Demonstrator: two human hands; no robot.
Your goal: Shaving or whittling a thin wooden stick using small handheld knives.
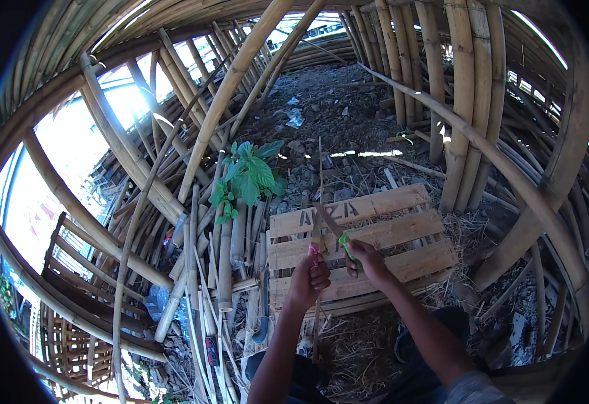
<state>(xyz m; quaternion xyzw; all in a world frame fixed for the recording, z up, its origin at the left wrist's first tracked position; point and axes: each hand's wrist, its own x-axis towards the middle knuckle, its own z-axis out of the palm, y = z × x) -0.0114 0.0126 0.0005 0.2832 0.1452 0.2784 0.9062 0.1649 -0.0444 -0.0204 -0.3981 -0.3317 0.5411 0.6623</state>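
Observation:
My left hand (309, 281) is closed round the pink handle of a knife (317, 232), its blade pointing up. My right hand (367, 262) grips a green-handled knife (329, 221), its blade slanting up to the left. The two blades cross or lie close together; whether they touch I cannot tell. A thin bamboo strip (320, 158) runs upright past my left hand and shows again below it; whether that hand also holds it is unclear. Both hands are over a slatted wooden crate (402, 229) with dark lettering.
A blue-handled blade tool (261, 330) lies left of the crate. Cut bamboo poles (226, 269) and thin strips (207, 337) cover the ground beside a leafy green plant (251, 176). A long bamboo pole (469, 131) slants across the right side. Dry straw (358, 363) lies between my legs.

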